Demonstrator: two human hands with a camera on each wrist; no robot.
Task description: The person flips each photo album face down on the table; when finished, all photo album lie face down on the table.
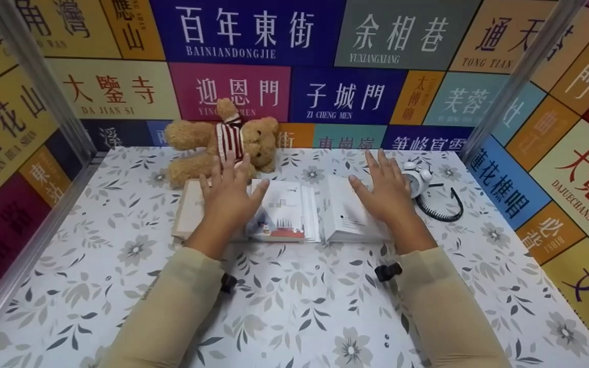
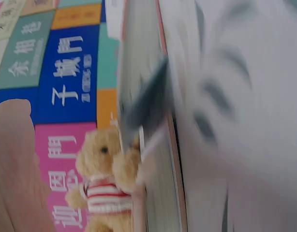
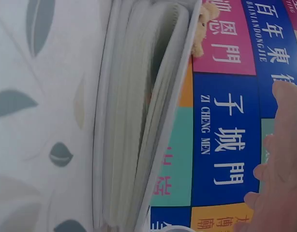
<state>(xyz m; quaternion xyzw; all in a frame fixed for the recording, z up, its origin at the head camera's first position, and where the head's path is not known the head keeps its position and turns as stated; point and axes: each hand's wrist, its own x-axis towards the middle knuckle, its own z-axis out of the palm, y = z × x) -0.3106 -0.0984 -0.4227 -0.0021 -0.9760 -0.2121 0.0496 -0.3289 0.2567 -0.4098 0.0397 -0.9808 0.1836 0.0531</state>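
Note:
My left hand (image 1: 230,197), fingers spread, is over a book with a kraft-coloured part (image 1: 187,214) on its left and an illustrated page or cover (image 1: 279,207) on its right. Its page edges (image 2: 155,193) face the left wrist camera, with a blurred dark strip across them. Over a thick white album (image 1: 348,222) is my right hand (image 1: 389,197), fingers also spread. In the right wrist view, the album's bundled sleeves (image 3: 124,121) show between its covers, and the fingers appear apart from it. Whether the left hand touches the book, I cannot tell.
A brown teddy bear (image 1: 192,135) in a striped top lies behind the book. A white alarm clock (image 1: 420,181) stands just right of the right hand, near a black headband (image 1: 445,219). Panels with printed signs (image 1: 246,30) enclose the floral-covered table (image 1: 284,306).

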